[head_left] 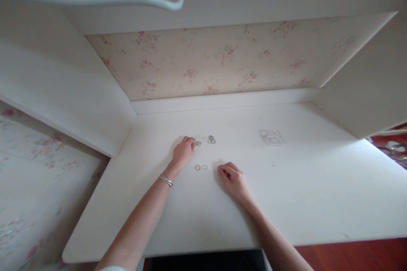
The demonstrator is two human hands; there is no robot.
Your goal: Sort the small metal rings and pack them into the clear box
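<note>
My left hand [184,152], with a silver bangle [166,180] at its wrist, reaches to a small cluster of rings [198,143]. Its fingertips are closed at the cluster's left edge and seem to grip a ring there. Just beyond lie two thin single rings [204,139], and beside them a pile of several rings [211,139]. Nearer to me, a gold ring [197,167] and a thin pale ring [205,167] lie flat side by side. My right hand [233,180] rests to their right, fingers curled and tips together; whatever they may hold is too small to see.
A clear plastic box [271,137] lies on the white desk [318,178] at the right. White panels [63,63] enclose the desk at both sides, with floral wallpaper [219,59] behind. A white cable or tube [127,0] hangs across the upper left.
</note>
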